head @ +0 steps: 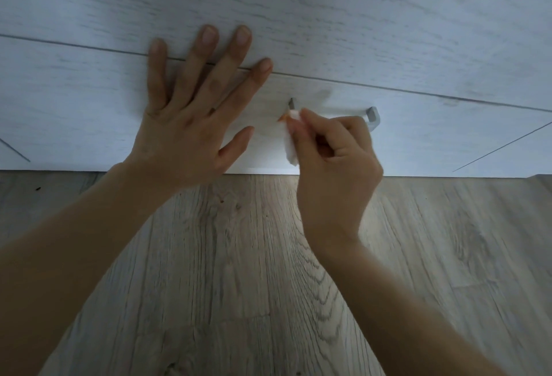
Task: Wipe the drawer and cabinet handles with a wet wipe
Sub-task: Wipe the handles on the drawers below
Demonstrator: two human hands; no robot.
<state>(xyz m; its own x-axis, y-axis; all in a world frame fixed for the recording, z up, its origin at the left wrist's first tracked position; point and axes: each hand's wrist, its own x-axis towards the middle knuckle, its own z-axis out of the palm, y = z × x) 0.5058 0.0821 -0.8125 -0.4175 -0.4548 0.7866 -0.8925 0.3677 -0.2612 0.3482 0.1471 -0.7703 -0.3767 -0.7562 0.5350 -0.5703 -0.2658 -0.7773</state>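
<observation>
Handle (370,117) on the lowest drawer front (448,133) runs left to right, mostly hidden behind our right hand (334,154), which pinches the wet wipe (291,145) at its left end. Our left hand (194,112) presses flat, fingers spread, just left.

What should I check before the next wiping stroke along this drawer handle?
1. Wet wipe pinched in right hand: ok.
2. Wipe against the handle near its left post: ok.
3. Left hand flat on the drawer front, bracing it: ok.
4. Path toward the handle's right end free: ok.
5. Wipe damp enough: cannot tell.
6. Handle's underside clean: cannot tell, hidden.
</observation>
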